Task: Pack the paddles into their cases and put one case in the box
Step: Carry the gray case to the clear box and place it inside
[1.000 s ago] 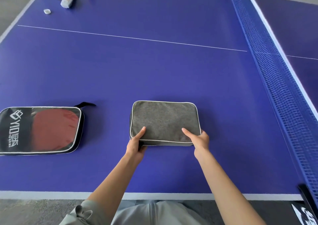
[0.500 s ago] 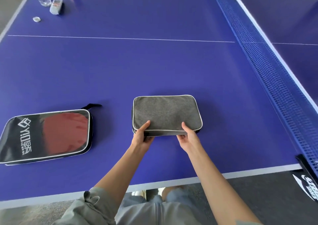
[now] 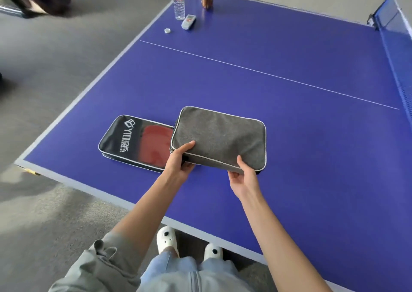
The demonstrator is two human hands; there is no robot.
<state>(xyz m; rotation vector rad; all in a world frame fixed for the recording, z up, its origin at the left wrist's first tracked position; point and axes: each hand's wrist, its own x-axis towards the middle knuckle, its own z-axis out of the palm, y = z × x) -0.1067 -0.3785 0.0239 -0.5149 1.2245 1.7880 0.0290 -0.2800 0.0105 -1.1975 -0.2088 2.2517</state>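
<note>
The grey case [image 3: 219, 139] covers the right end of the black case [image 3: 133, 143], so we only half see its red paddle [image 3: 156, 145]. Our left hand [image 3: 179, 161] and right hand [image 3: 244, 175] are both clamped on the grey case's near edge.

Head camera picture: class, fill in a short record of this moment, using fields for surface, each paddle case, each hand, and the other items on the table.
surface: blue table tennis table
grey case: held at its near edge, overlapping the black case in view
black case: flat on table, red paddle showing through
left hand: grips grey case
right hand: grips grey case
far corner: water bottle, bottle cap, remote
</note>
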